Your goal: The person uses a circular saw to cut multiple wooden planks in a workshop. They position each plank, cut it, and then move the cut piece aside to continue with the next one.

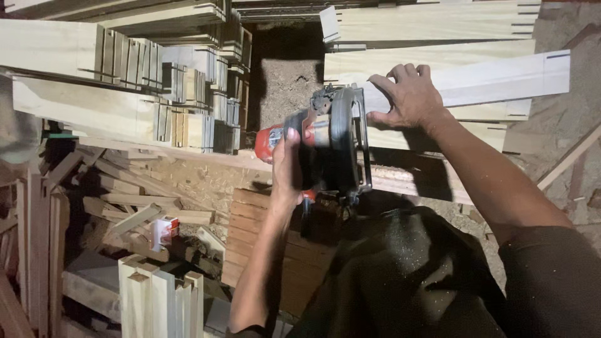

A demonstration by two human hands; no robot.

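My left hand (287, 166) grips the handle of a red and black circular saw (328, 141) at the middle of the view. The saw sits at the left end of a pale wooden plank (501, 78) that runs to the right. My right hand (407, 94) lies flat on that plank, fingers spread, just right of the saw's guard. More pale planks (432, 22) are stacked behind it. A long wooden beam (206, 156) runs under the saw from left to right.
Stacks of notched wooden pieces (188, 94) fill the upper left. Loose offcuts (138, 206) and a small red and white box (166, 230) lie at lower left, upright slats (163, 294) below them. A slatted wooden panel (250, 231) sits under my left arm. Sawdust covers the floor (288, 75).
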